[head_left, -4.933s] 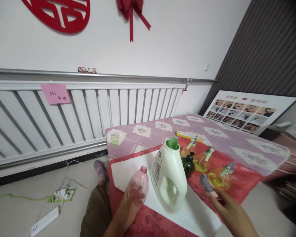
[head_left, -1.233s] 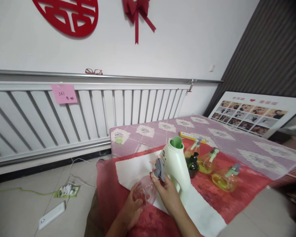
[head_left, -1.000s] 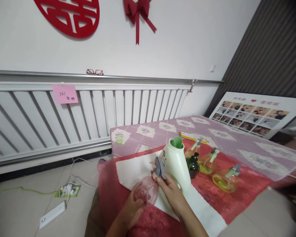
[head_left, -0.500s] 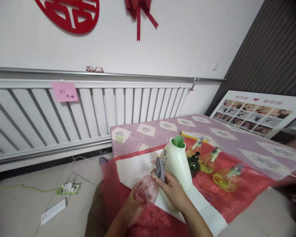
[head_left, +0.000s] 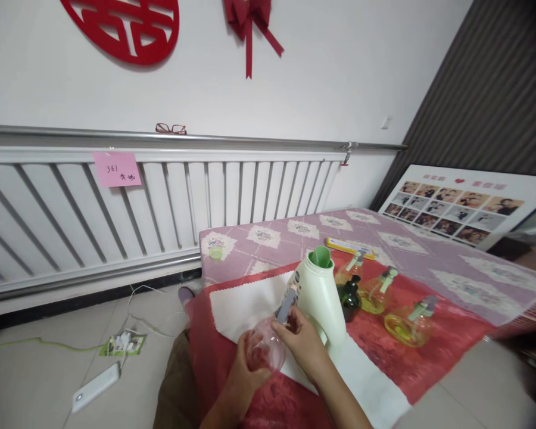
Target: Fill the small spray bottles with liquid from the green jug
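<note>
My left hand point(head_left: 245, 372) is wrapped round the body of a clear pink bottle point(head_left: 264, 349), held tilted over the near edge of the table. My right hand point(head_left: 300, 344) pinches a grey spray head point(head_left: 284, 306) at the bottle's neck. Just right of them a big white jug point(head_left: 322, 298) with an open green spout stands on a white cloth point(head_left: 245, 298).
Three yellow spray bottles point(head_left: 402, 325) and a dark green bottle point(head_left: 351, 298) stand on the red cloth point(head_left: 429, 351). A yellow flat object point(head_left: 349, 248) and a small green cap point(head_left: 215, 252) lie on the purple tablecloth. Radiator behind; power bank point(head_left: 94, 387) and cables on the floor.
Since nearly five seconds ago my right hand picked up the grey spray head and brought it to the pink bottle's neck. Over the last second the head has turned and tilted there.
</note>
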Motion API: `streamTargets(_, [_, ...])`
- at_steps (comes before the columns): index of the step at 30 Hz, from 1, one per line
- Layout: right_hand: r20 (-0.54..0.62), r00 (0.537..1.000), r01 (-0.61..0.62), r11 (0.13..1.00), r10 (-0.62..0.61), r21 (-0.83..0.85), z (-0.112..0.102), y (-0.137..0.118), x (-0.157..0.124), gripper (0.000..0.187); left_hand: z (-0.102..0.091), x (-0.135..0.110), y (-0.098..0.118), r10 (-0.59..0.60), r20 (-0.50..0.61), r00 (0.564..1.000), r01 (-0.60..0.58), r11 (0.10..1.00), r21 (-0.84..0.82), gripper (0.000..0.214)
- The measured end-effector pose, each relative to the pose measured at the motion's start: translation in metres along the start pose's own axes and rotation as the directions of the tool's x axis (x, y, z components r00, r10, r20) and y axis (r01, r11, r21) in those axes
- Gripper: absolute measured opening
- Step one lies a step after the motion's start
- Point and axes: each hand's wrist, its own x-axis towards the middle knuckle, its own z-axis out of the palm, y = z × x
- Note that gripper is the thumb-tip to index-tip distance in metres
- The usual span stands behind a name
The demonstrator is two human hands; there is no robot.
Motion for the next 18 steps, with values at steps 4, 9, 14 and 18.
streamTargets(4, [-0.057,0.998,0.004,1.0,-0.004,-0.011,0.012,0.004,-0.002,0.022,0.003,-0.003,0.001,0.05,-0.078,0.996,-0.041,0.993,0.111,0.086])
streamTargets(9, [-0.106,0.994,0.006,1.0,-0.007,-0.011,0.018,0.011,-0.002,0.024,0.005,-0.006,-0.005,0.11,-0.082,0.991,-0.104,0.992,0.073,0.098])
streamTargets(14, [-0.104,0.995,0.007,1.0,-0.007,0.004,0.014,0.011,0.0,0.025,0.005,-0.019,-0.001,0.17,-0.044,0.985,-0.161,0.975,0.154,0.091])
streamTargets(18, [-0.089,0.996,0.002,1.0,0.001,0.026,0.015,0.012,0.0,0.024,0.008,-0.026,0.007,0.21,-0.039,0.977,-0.202,0.966,0.159,0.075])
